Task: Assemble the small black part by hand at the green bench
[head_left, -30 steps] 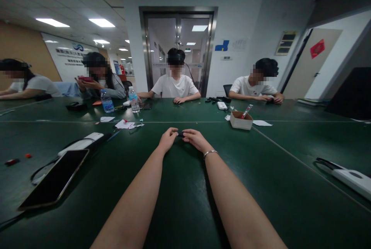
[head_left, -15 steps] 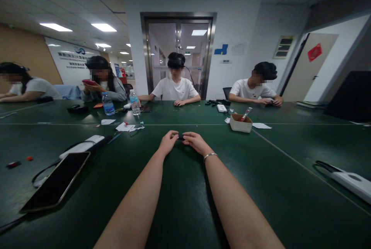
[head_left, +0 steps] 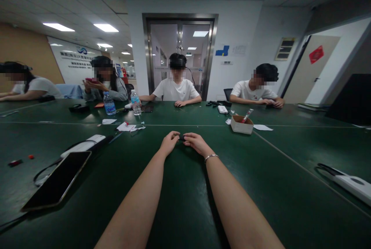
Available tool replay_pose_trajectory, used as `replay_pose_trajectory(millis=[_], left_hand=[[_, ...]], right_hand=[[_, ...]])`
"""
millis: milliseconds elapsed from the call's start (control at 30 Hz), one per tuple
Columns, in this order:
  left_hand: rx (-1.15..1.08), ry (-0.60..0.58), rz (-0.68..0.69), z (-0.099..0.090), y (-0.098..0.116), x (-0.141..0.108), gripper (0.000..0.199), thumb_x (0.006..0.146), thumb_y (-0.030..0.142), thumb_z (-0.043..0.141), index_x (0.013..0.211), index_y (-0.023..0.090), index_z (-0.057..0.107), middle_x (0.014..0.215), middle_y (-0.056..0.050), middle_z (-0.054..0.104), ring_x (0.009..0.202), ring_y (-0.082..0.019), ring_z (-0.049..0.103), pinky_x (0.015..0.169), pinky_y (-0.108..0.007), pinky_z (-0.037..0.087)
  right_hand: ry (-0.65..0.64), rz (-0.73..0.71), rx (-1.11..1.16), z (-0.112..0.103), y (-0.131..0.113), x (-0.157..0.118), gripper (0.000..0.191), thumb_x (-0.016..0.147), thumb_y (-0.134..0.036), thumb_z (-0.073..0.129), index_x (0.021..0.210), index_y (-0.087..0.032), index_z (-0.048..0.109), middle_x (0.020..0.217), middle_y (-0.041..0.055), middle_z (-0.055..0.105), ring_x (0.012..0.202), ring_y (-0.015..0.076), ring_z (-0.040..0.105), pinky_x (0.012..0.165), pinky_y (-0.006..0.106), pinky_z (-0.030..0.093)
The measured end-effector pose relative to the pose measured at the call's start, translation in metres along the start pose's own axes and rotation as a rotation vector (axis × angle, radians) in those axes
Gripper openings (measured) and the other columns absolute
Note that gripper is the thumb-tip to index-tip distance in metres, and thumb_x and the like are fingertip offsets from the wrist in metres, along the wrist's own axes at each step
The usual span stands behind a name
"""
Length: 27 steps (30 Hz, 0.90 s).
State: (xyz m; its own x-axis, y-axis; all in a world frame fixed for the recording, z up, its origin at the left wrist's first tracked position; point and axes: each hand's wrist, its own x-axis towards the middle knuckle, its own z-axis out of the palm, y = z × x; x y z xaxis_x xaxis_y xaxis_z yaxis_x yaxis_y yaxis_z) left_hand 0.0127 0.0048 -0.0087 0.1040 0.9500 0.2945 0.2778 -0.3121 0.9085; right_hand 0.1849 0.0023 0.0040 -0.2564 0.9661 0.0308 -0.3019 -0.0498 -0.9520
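Observation:
Both arms reach forward over the dark green table [head_left: 185, 202]. Between my fingertips is a small black object [head_left: 181, 138], too small to tell its kind. My right hand [head_left: 197, 143], with a silver bracelet [head_left: 211, 157] at the wrist, pinches its right end. At its left end are the bent fingers of my left hand [head_left: 169, 142], closed thumb against forefinger. Whether the left fingertips grip the black piece or only touch it is hard to see.
To the left lie a phone [head_left: 58, 181], a white device [head_left: 84, 145] with a cable, and small red pieces [head_left: 15, 162]. Farther off are paper scraps [head_left: 126, 127], bottles [head_left: 109, 104] and a small box [head_left: 242, 125]. A white device [head_left: 352, 185] lies right. Several people sit opposite.
The whole view has shifted slightly right and down. Both hands stay together at the small black object, with almost no change in their pose.

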Motion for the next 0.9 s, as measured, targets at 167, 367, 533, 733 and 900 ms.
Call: replay_pose_trajectory(millis=[167,367,533,733,900], left_hand=[[0.025,0.018,0.014,-0.001,0.005,-0.003,0.027,0.08,0.029,0.051,0.103,0.019,0.061,0.082,-0.003,0.062,0.079,-0.016,0.058,0.074,-0.028,0.045],[0.021,0.055,0.051,-0.001,0.008,-0.003,0.025,0.077,0.023,0.055,0.101,0.018,0.062,0.085,-0.004,0.064,0.079,-0.016,0.059,0.077,-0.029,0.046],[-0.027,0.07,0.087,-0.002,0.005,0.0,0.017,0.074,0.02,0.061,0.089,0.016,0.065,0.09,-0.007,0.066,0.084,-0.017,0.061,0.083,-0.032,0.047],[-0.091,0.088,0.078,-0.003,0.013,-0.002,0.015,0.071,0.02,0.065,0.085,0.015,0.066,0.088,-0.007,0.068,0.083,-0.018,0.063,0.083,-0.034,0.048],[-0.113,0.079,0.052,-0.004,0.014,-0.004,0.015,0.072,0.018,0.064,0.086,0.013,0.065,0.088,-0.009,0.067,0.083,-0.018,0.063,0.082,-0.033,0.048]], right_hand=[[0.005,0.008,0.004,0.001,-0.001,-0.001,0.017,0.073,-0.003,0.068,0.088,-0.009,0.063,0.079,0.0077,0.066,0.057,0.0099,0.063,0.056,0.017,0.054],[0.023,0.007,0.014,0.001,0.0,0.001,0.016,0.072,-0.003,0.069,0.086,-0.009,0.064,0.076,0.0068,0.066,0.056,0.011,0.063,0.053,0.017,0.055],[0.025,0.0,0.026,0.0,0.0,0.001,0.015,0.073,-0.004,0.07,0.086,-0.009,0.063,0.07,0.0062,0.065,0.058,0.0122,0.064,0.054,0.017,0.055],[0.012,0.019,-0.012,0.004,-0.003,0.001,0.017,0.08,-0.02,0.068,0.091,-0.011,0.058,0.075,0.0068,0.065,0.054,0.0126,0.064,0.053,0.02,0.056],[-0.009,0.006,-0.139,0.009,-0.007,-0.006,0.011,0.088,-0.02,0.059,0.093,-0.011,0.055,0.064,0.0053,0.063,0.046,0.0118,0.06,0.042,0.017,0.05]])
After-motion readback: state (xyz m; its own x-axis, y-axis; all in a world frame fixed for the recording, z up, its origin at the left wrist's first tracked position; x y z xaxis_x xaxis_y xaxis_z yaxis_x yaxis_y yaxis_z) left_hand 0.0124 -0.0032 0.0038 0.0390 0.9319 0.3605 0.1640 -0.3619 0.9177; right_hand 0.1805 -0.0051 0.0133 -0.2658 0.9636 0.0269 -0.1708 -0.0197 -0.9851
